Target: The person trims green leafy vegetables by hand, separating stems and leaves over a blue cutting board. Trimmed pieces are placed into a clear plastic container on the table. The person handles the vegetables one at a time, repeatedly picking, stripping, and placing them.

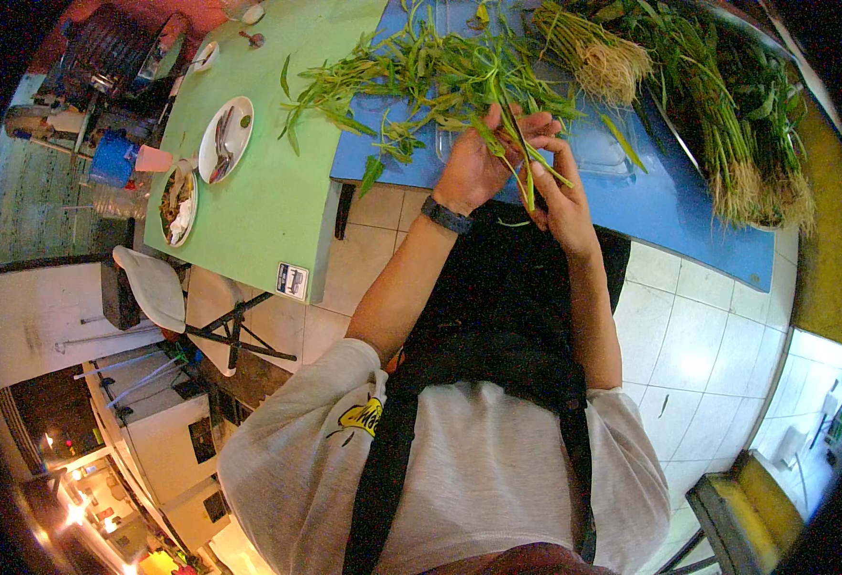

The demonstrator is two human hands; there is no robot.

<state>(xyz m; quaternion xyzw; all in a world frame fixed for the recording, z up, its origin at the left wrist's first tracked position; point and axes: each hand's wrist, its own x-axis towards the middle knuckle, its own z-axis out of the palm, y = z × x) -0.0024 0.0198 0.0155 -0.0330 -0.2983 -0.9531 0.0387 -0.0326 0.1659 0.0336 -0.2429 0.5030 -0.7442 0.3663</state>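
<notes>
My left hand [475,165], with a dark band at its wrist, is curled around long green vegetable stems [525,154] above the blue table [421,169]. Close beside it on the right, my right hand [561,194] grips the lower ends of the stems. A thin dark strip runs along the stems between the hands; whether it is a blade is unclear. Loose leafy greens [421,72] lie spread past my hands, over the blue table and part of the green one. A rooted bundle of greens [600,57] lies at the back right of them.
More rooted bundles [730,136] lie at the blue table's right end. On the green table [277,215] are a white plate with cutlery [227,140] and a plate with food scraps [178,208]. A white chair [151,287] stands at left, a yellow-topped seat [744,517] at lower right.
</notes>
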